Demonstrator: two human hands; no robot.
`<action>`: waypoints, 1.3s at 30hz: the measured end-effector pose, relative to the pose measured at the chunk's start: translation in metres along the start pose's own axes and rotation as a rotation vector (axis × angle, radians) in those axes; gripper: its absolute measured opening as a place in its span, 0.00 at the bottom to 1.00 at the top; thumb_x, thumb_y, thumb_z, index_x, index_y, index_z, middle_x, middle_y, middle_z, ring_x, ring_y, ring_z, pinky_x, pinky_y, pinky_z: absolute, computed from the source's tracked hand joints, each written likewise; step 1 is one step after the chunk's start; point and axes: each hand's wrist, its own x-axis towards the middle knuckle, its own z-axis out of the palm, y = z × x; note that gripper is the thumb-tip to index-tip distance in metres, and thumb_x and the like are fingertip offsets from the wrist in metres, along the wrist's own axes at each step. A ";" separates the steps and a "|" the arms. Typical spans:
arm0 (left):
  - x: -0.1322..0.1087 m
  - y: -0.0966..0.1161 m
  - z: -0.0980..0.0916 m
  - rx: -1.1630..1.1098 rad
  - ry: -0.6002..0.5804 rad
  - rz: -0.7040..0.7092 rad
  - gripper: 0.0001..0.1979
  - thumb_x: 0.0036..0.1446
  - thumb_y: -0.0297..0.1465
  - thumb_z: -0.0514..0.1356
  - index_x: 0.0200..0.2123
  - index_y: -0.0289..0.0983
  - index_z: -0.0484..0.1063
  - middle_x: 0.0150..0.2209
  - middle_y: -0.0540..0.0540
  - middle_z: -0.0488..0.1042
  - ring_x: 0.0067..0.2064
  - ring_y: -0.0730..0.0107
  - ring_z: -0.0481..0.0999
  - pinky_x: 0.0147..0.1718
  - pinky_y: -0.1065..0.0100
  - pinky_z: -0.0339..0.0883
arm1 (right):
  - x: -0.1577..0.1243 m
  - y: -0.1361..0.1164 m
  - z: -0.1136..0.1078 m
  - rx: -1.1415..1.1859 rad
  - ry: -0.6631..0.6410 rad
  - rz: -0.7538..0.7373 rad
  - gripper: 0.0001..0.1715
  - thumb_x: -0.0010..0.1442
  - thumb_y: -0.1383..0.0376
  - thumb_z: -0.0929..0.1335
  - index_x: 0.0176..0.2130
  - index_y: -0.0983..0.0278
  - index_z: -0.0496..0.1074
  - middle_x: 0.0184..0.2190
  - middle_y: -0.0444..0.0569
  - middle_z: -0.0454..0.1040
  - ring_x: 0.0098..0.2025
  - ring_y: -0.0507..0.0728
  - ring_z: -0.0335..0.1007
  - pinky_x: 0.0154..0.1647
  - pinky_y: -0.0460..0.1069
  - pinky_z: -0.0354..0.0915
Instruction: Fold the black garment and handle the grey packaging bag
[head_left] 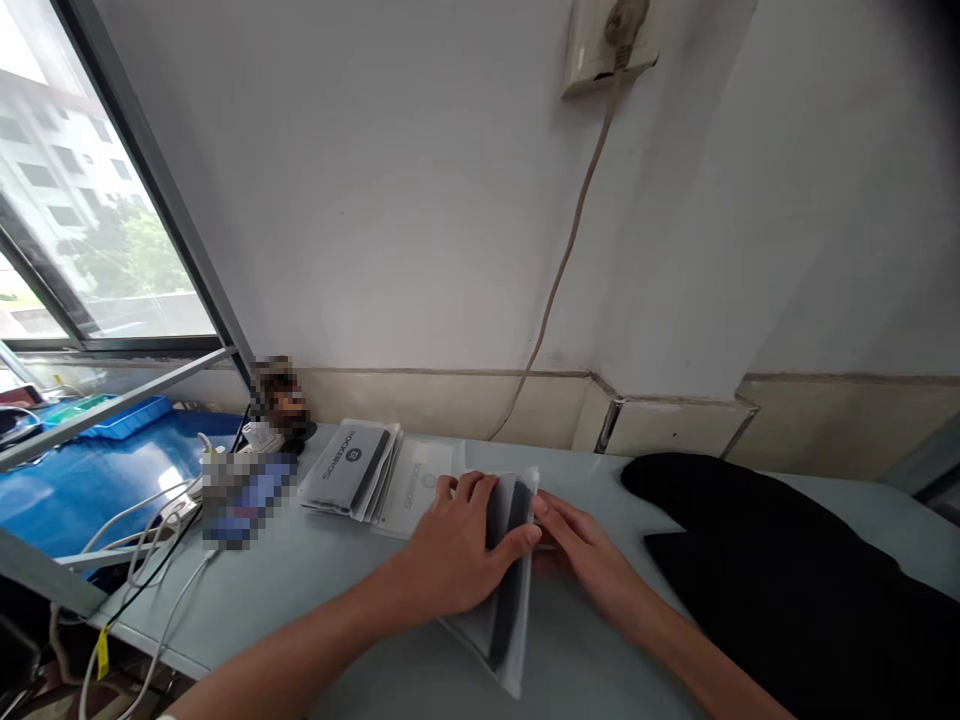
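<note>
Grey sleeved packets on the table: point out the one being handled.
The clear-sleeved grey packet under both hands, nearest the camera; the other grey packets lie untouched in a stack farther back left.

Two hands, the left hand (pixel 457 545) and the right hand (pixel 581 545), meet on one clear sleeve (pixel 502 590) holding a dark item on a grey counter (pixel 300 590). One stack of grey packets (pixel 352 470) lies beside one flat printed sheet (pixel 420 485). One black cloth (pixel 787 560) covers the counter's right side. One wall socket (pixel 607 45) feeds one cord (pixel 562 260); several white cables (pixel 150 520), too tangled to count, trail off left near one blue tray (pixel 112 415).
</note>
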 end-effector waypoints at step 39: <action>0.015 -0.048 0.021 -0.789 -0.297 0.026 0.22 0.68 0.52 0.58 0.38 0.38 0.65 0.33 0.52 0.63 0.34 0.71 0.62 0.33 0.70 0.58 | 0.002 0.012 -0.007 -0.344 -0.073 -0.089 0.29 0.64 0.40 0.68 0.29 0.60 0.64 0.25 0.38 0.56 0.28 0.52 0.51 0.29 0.48 0.51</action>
